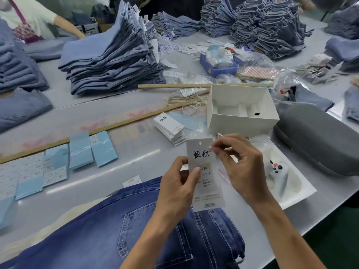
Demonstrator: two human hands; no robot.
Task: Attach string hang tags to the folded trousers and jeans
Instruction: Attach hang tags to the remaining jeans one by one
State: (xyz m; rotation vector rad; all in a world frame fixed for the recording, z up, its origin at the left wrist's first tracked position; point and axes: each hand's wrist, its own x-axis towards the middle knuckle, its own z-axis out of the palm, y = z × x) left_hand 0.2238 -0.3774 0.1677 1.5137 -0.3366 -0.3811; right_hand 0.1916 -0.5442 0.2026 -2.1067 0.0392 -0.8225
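Observation:
A white hang tag [206, 171] with black characters and a punched hole at its top stands upright above dark blue jeans [136, 230] lying at the table's near edge. My left hand [178, 187] grips the tag's lower left side, thumb on its face. My right hand [240, 164] pinches a thin white string [223, 148] beside the tag's upper right edge. A stack of the same tags [171, 127] lies just beyond, with a bundle of cream strings [186, 100] further back.
An open white box [242, 107], a grey case [318, 142] and a white game controller [279, 175] on a white tray lie to the right. Light blue sticker sheets [81, 152], two wooden rulers [97, 131] and tall stacks of folded jeans [116, 61] fill the left and back.

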